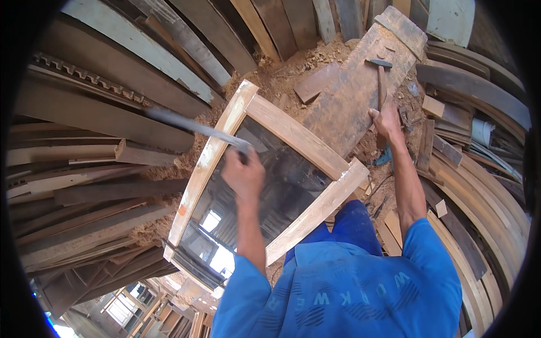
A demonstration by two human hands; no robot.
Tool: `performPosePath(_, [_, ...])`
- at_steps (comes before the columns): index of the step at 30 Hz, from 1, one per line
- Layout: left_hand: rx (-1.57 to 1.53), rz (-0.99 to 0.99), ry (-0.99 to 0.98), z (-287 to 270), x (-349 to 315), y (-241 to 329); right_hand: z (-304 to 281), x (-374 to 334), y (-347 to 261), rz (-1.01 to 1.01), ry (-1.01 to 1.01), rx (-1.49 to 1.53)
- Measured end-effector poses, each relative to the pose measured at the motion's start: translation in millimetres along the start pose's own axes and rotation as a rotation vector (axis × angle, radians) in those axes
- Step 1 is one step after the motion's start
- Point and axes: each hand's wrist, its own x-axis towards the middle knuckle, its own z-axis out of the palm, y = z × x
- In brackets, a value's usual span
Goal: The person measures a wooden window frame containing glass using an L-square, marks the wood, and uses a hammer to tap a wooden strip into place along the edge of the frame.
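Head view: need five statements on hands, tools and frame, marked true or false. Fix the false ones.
1. The right hand grips a hammer. True.
2. The left hand is empty. False: it holds a long grey tool, blurred.
3. The wooden frame borders a dark, reflective pane. True.
4. The hammer's head lies on the pane. False: it appears over a worn board.
5. Both sleeves are red. False: they are blue.

Planks (107, 115), wood shavings (276, 76) and a hammer (381, 81) show a woodworking workshop.
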Motion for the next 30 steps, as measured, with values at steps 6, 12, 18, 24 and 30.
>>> performPosePath(6, [0.410, -0.126, -0.096, 20, 84, -146, -53, -25, 7, -0.046, -0.012, 0.324])
performPosePath(12, [0.139, -0.262, -0.301, 56, 106, -225, -147, -121, 43, 0.166, -0.236, 0.773])
performPosePath(18, [0.003, -0.422, -0.451, 57, 116, -240, -124, -140, 106, 0.272, -0.110, 0.737])
performPosePath(24, [-0.005, -0.350, -0.277, 52, 112, -246, -137, -179, 57, 0.333, -0.593, 0.530])
performPosePath(30, [-0.027, -0.405, -0.379, 46, 113, -200, -87, -167, 124, 0.050, -0.183, 0.540])
